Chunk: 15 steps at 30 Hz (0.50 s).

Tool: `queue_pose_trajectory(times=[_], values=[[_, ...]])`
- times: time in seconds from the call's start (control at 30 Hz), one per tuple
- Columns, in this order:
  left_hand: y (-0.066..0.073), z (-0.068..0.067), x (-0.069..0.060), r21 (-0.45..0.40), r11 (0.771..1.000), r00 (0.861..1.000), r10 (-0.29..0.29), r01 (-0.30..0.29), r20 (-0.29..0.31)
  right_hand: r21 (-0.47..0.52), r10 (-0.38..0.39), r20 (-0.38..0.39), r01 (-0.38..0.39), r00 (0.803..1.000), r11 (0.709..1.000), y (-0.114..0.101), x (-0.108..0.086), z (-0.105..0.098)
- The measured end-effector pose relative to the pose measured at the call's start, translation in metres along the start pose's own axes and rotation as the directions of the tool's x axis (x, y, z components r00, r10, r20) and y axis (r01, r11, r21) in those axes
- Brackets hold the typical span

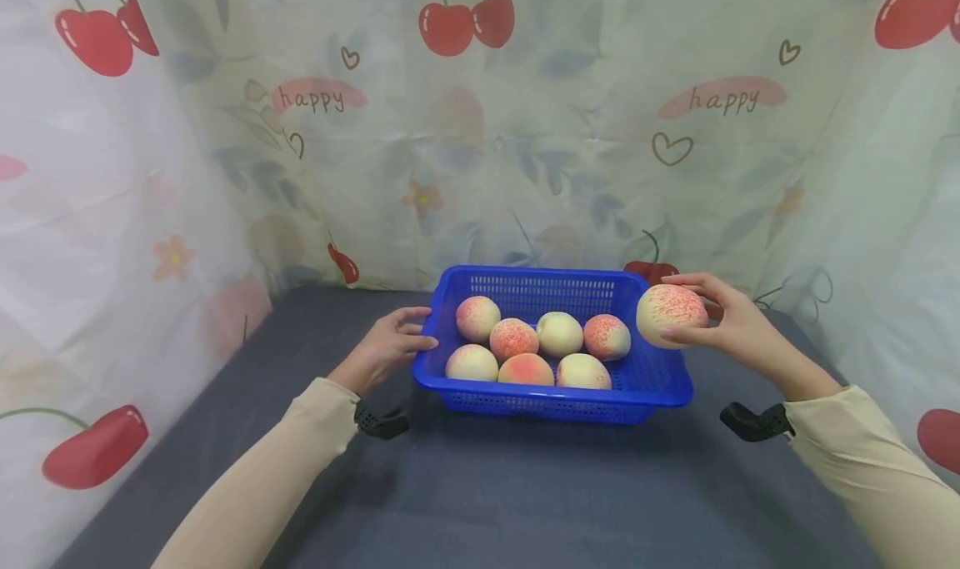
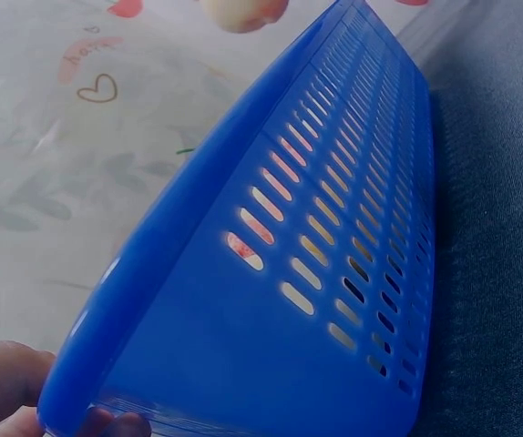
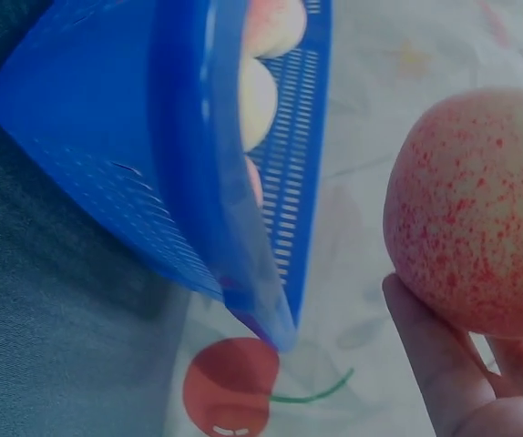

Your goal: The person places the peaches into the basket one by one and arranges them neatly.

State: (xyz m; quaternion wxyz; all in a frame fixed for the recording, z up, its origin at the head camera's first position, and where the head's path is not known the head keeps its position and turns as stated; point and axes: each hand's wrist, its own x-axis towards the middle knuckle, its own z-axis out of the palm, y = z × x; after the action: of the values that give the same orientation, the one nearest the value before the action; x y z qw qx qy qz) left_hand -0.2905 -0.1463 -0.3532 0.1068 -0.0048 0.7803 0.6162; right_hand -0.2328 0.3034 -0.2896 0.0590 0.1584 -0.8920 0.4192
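A blue plastic basket (image 1: pixel 651 396) with slotted walls stands on the dark tabletop, several peaches (image 1: pixel 514 338) lying inside it. At its left end my left hand (image 1: pixel 384 351) grips the rim; in the left wrist view the thumb and fingertips (image 2: pixel 127 424) are on either side of the rim (image 2: pixel 166 211). My right hand (image 1: pixel 738 336) holds one more peach (image 1: pixel 667 312), pale with red speckles, above the basket's right end. In the right wrist view this peach (image 3: pixel 480 218) is apart from the basket, fingers curled against its lower side.
Dark cloth (image 1: pixel 525 494) covers the table in front of the basket. A curtain (image 1: pixel 555 136) printed with cherries and hearts hangs behind and along both sides. A black strap mount sits on each wrist.
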Motion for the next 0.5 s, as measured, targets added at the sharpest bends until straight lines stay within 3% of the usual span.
queue_pose_trajectory(times=[0.23, 0.5], values=[[0.002, -0.001, -0.001, -0.001, 1.0, 1.0, 0.0, 0.0, 0.003, -0.02, -0.013, 0.121, 0.015, 0.993, 1.0, 0.002, 0.018, 0.012], [0.0, 0.0, 0.001, 0.006, 1.0, 1.0, 0.002, -0.002, 0.003, -0.07, 0.004, 0.247, 0.013, 0.969, 0.997, 0.004, 0.032, 0.021]])
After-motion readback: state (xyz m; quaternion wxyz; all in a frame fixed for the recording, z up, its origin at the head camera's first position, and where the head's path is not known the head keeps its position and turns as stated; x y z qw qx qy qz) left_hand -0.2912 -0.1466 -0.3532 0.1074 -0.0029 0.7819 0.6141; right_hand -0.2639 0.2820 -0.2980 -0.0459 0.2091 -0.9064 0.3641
